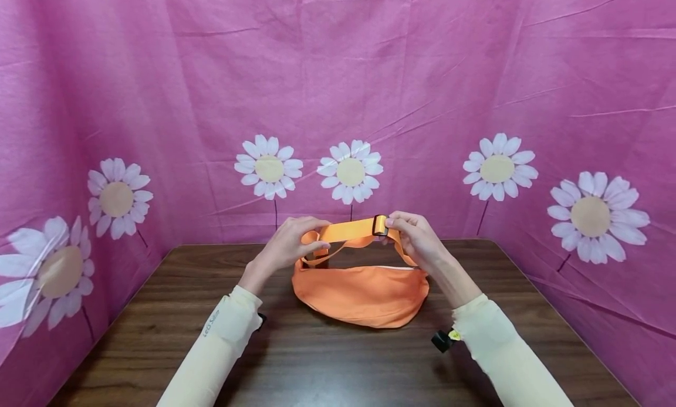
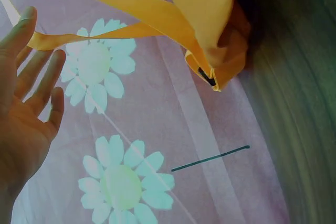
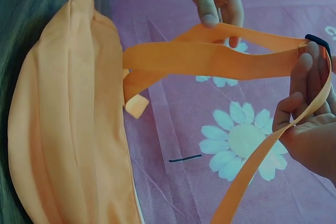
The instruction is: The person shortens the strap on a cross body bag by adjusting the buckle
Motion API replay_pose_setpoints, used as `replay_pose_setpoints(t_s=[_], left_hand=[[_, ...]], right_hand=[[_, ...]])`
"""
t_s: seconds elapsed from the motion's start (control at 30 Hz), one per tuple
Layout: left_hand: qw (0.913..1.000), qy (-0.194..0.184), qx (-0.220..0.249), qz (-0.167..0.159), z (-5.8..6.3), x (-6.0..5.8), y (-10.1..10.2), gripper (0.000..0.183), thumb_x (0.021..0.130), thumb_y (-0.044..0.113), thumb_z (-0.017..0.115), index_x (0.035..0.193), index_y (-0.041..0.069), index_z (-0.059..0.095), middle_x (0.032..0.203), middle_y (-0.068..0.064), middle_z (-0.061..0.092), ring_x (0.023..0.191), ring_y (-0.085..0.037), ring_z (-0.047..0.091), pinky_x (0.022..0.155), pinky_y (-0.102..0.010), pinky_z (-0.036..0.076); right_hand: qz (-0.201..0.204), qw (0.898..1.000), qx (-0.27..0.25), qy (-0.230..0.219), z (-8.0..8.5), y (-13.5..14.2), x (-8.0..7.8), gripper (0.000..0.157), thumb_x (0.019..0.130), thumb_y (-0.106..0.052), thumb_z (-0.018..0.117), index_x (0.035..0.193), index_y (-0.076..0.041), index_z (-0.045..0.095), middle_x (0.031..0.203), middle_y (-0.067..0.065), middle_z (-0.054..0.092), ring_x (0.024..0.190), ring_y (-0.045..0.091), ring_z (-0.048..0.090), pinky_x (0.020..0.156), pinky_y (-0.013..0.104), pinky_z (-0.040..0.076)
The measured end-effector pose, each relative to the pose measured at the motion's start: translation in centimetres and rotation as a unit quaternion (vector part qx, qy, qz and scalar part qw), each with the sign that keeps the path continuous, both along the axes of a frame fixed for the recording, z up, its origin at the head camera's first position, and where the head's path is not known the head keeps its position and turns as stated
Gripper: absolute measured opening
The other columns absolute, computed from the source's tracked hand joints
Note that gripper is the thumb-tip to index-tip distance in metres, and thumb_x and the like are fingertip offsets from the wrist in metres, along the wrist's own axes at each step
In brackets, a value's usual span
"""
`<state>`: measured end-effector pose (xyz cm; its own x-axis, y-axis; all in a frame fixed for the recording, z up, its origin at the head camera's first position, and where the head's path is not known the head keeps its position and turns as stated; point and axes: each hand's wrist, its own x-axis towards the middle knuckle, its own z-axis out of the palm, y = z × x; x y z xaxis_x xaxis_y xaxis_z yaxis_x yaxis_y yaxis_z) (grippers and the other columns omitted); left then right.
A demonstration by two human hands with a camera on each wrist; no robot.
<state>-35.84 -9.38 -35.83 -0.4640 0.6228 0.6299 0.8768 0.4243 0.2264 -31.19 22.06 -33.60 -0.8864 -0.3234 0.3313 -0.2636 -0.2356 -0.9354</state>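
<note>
An orange waist bag [image 1: 361, 295] lies on the wooden table, its curved side toward me. Above it, an orange strap [image 1: 348, 229] is drawn out between both hands. My left hand [image 1: 287, 243] pinches the strap's left part between thumb and fingers; the left wrist view shows that hand [image 2: 31, 87] at the strap's loop. At the strap's right, a black slider buckle [image 1: 379, 225] sits beside my right hand [image 1: 417, 237], whose thumb and fingers pinch the webbing. In the right wrist view, the right hand's curled fingers [image 3: 302, 74] are close under the buckle, partly hiding the strap.
The dark wooden table [image 1: 158, 336] ends at its back edge just behind the bag. A pink cloth [image 1: 338, 73] with white daisies hangs around the back and sides. A black wrist camera [image 1: 442, 341] sticks out below the right sleeve.
</note>
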Motion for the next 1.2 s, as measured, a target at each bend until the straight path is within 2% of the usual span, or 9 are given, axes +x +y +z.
replay_pose_setpoints(t_s=[0.1, 0.2, 0.4, 0.5, 0.6, 0.7, 0.87, 1.03, 1.2], left_hand=[[0.9989, -0.004, -0.037, 0.030, 0.4, 0.6, 0.1, 0.051, 0.087, 0.027, 0.084, 0.133, 0.014, 0.067, 0.119, 0.002, 0.069, 0.113, -0.017, 0.061, 0.094, -0.046, 0.040], [0.9980, 0.003, -0.056, 0.029, 1.1, 1.5, 0.8, 0.057, 0.090, 0.032, 0.081, 0.141, 0.015, 0.060, 0.133, -0.001, 0.063, 0.126, -0.019, 0.054, 0.097, -0.047, 0.037], [0.9996, -0.004, -0.002, -0.027, 2.5, 4.4, 3.2, 0.066, 0.094, 0.041, 0.074, 0.149, 0.014, 0.051, 0.145, 0.000, 0.055, 0.133, -0.014, 0.047, 0.101, -0.047, 0.036], [0.9994, -0.003, 0.012, -0.033, 2.7, 5.5, 4.2, 0.066, 0.093, 0.042, 0.075, 0.149, 0.015, 0.052, 0.142, 0.001, 0.056, 0.131, -0.010, 0.048, 0.100, -0.044, 0.036], [0.9992, 0.008, 0.021, -0.034, 2.6, 6.2, 4.9, 0.063, 0.092, 0.039, 0.078, 0.145, 0.015, 0.056, 0.136, 0.002, 0.059, 0.125, -0.008, 0.052, 0.096, -0.040, 0.038], [0.9985, 0.021, 0.033, -0.039, 2.4, 6.5, 5.2, 0.057, 0.091, 0.034, 0.080, 0.139, 0.011, 0.062, 0.131, 0.001, 0.060, 0.119, -0.009, 0.056, 0.092, -0.039, 0.040], [0.9978, 0.027, 0.042, -0.045, 2.3, 6.5, 5.1, 0.048, 0.090, 0.034, 0.081, 0.131, 0.012, 0.067, 0.126, 0.002, 0.061, 0.114, -0.011, 0.059, 0.090, -0.038, 0.041], [0.9951, -0.002, 0.075, -0.065, 2.6, 6.4, 4.7, 0.045, 0.088, 0.030, 0.083, 0.126, 0.012, 0.068, 0.120, 0.003, 0.060, 0.109, -0.015, 0.060, 0.091, -0.035, 0.046], [0.9917, -0.023, 0.091, -0.088, 2.5, 6.2, 4.7, 0.046, 0.086, 0.026, 0.085, 0.126, 0.010, 0.067, 0.119, 0.002, 0.060, 0.106, -0.015, 0.060, 0.091, -0.028, 0.049]], right_hand=[[0.012, 1.000, 0.024, 0.014, 0.0, -0.1, 0.1, 0.014, 0.100, -0.012, 0.064, 0.093, 0.000, 0.068, 0.086, 0.015, 0.068, 0.077, 0.025, 0.062, 0.079, 0.034, 0.053], [0.023, 0.998, 0.057, 0.033, 0.1, -0.3, 0.3, 0.017, 0.101, -0.015, 0.065, 0.097, 0.002, 0.068, 0.088, 0.017, 0.068, 0.079, 0.026, 0.063, 0.079, 0.034, 0.054], [0.042, 0.991, 0.114, 0.047, 0.2, -1.0, 0.9, 0.023, 0.101, -0.018, 0.066, 0.102, 0.004, 0.067, 0.091, 0.024, 0.067, 0.082, 0.029, 0.067, 0.082, 0.041, 0.056], [0.042, 0.988, 0.139, 0.050, 0.1, -1.4, 1.1, 0.025, 0.101, -0.020, 0.068, 0.102, 0.005, 0.067, 0.090, 0.025, 0.067, 0.083, 0.033, 0.067, 0.083, 0.044, 0.055], [0.034, 0.984, 0.165, 0.053, 0.0, -1.7, 1.4, 0.027, 0.099, -0.025, 0.070, 0.099, 0.002, 0.069, 0.087, 0.023, 0.068, 0.080, 0.032, 0.067, 0.079, 0.042, 0.056], [0.035, 0.981, 0.181, 0.058, -0.1, -1.8, 1.5, 0.027, 0.098, -0.027, 0.072, 0.098, -0.001, 0.070, 0.085, 0.022, 0.068, 0.077, 0.029, 0.066, 0.077, 0.040, 0.056], [0.062, 0.976, 0.196, 0.070, -0.2, -1.0, 1.2, 0.022, 0.100, -0.023, 0.068, 0.106, -0.002, 0.072, 0.089, 0.020, 0.069, 0.079, 0.028, 0.066, 0.076, 0.040, 0.056], [0.042, 0.970, 0.229, 0.076, -0.1, 0.6, 0.7, 0.020, 0.100, -0.023, 0.069, 0.110, -0.006, 0.073, 0.081, 0.013, 0.066, 0.071, 0.019, 0.059, 0.064, 0.031, 0.051], [0.035, 0.969, 0.237, 0.068, 0.1, 1.1, 0.7, 0.020, 0.098, -0.023, 0.071, 0.108, -0.005, 0.074, 0.075, 0.014, 0.063, 0.064, 0.021, 0.054, 0.058, 0.031, 0.048]])
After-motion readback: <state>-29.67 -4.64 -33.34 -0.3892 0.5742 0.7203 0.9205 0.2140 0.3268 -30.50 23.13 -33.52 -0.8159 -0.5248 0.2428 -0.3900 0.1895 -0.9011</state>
